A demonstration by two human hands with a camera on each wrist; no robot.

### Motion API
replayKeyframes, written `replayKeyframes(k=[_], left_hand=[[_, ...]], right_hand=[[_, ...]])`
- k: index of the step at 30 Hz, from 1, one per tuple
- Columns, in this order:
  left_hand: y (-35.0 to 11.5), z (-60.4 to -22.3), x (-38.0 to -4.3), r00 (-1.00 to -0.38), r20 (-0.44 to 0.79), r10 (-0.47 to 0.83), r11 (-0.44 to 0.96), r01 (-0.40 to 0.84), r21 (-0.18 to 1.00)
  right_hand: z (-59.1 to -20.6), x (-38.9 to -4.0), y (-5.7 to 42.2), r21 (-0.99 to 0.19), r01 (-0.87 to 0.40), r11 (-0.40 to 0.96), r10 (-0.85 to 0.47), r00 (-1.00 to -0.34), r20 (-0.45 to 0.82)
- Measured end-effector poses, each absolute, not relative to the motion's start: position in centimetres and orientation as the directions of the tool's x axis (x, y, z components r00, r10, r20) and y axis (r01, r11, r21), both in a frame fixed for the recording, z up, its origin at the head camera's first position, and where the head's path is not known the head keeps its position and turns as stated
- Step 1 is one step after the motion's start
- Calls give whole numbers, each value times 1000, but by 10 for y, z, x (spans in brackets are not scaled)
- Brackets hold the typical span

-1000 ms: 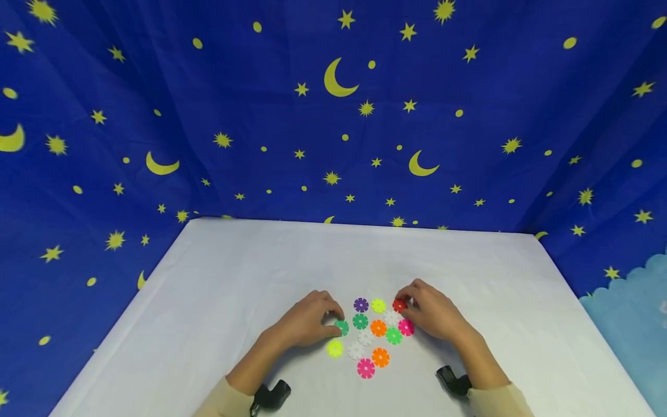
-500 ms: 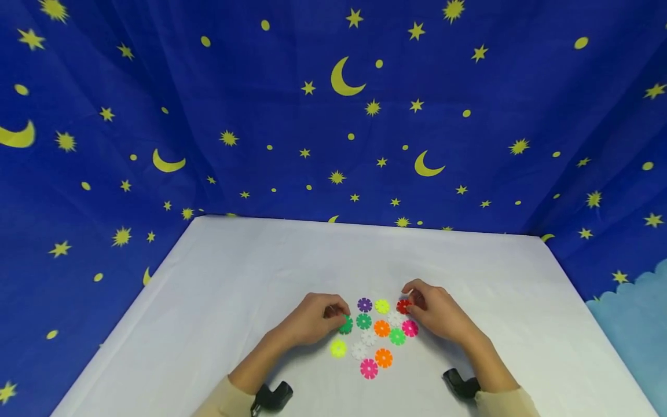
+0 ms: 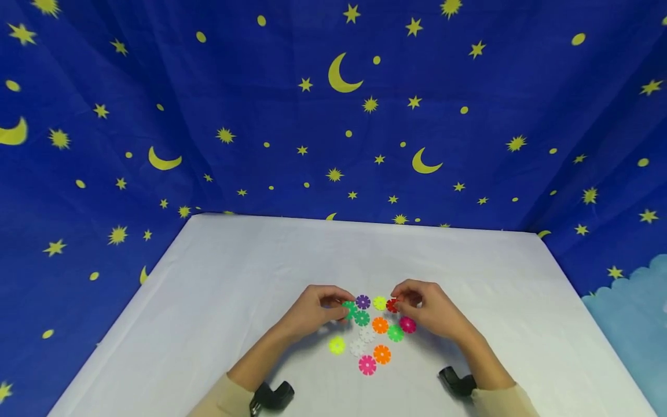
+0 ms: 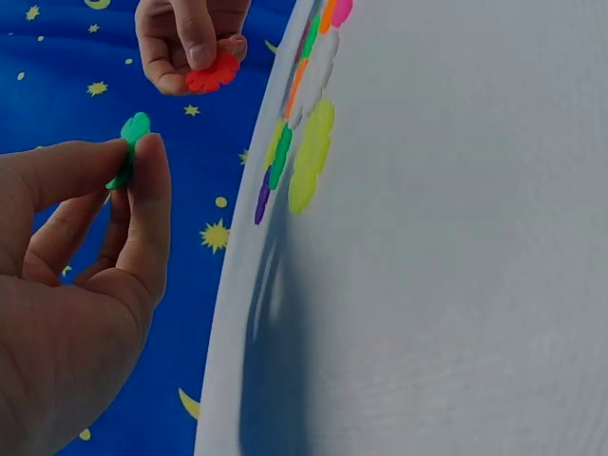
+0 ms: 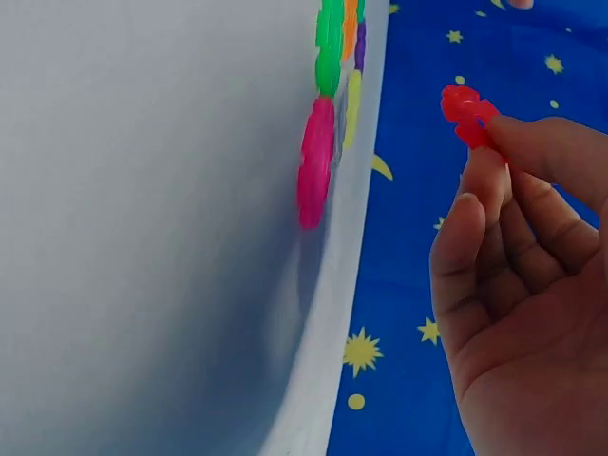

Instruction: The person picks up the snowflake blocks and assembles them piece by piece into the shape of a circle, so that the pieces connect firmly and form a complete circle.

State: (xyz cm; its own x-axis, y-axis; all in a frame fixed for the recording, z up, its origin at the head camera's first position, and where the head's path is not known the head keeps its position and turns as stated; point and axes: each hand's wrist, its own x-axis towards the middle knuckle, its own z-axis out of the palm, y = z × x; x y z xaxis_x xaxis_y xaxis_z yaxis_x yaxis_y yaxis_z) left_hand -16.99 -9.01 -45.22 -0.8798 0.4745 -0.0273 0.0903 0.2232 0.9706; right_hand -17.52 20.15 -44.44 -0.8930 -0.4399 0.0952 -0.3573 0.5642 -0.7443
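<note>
My left hand (image 3: 315, 313) pinches a green notched plastic disc (image 4: 131, 152) between thumb and forefinger, held up off the table in the left wrist view. Opposite it, my right hand (image 3: 432, 307) pinches a red notched disc (image 5: 465, 112), also raised. Between and below the hands several flat discs lie on the white cloth: a purple disc (image 3: 363, 302), a second green disc (image 3: 362, 318), an orange disc (image 3: 380, 325), a light green disc (image 3: 395, 333), a pink disc (image 3: 408, 325) and a white disc (image 3: 367, 334). The right hand partly hides another white disc.
Nearer the front lie a yellow disc (image 3: 337, 345), another orange disc (image 3: 382, 354) and another pink disc (image 3: 367, 365). Black wrist devices (image 3: 457, 382) sit under both forearms. A blue star-patterned curtain (image 3: 333, 116) stands behind the white table (image 3: 234, 249).
My left hand has taken hold of the green disc and lifted it up and inward. My right hand has raised the red disc and shifted slightly left.
</note>
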Motion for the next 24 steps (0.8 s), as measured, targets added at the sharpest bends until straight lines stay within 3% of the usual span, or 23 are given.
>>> replayKeyframes(k=[19,24], left_hand=[[-74,-442,-158,-892,-154,426,-3,-171,985],[-73,-441,-158,-884,-156,440,-1,-175,985]], right_hand=[[-426,-160,178,-851,-356,387,-513,-850,122],[-412,-151,169,-852,-389,351,-526,-835,164]])
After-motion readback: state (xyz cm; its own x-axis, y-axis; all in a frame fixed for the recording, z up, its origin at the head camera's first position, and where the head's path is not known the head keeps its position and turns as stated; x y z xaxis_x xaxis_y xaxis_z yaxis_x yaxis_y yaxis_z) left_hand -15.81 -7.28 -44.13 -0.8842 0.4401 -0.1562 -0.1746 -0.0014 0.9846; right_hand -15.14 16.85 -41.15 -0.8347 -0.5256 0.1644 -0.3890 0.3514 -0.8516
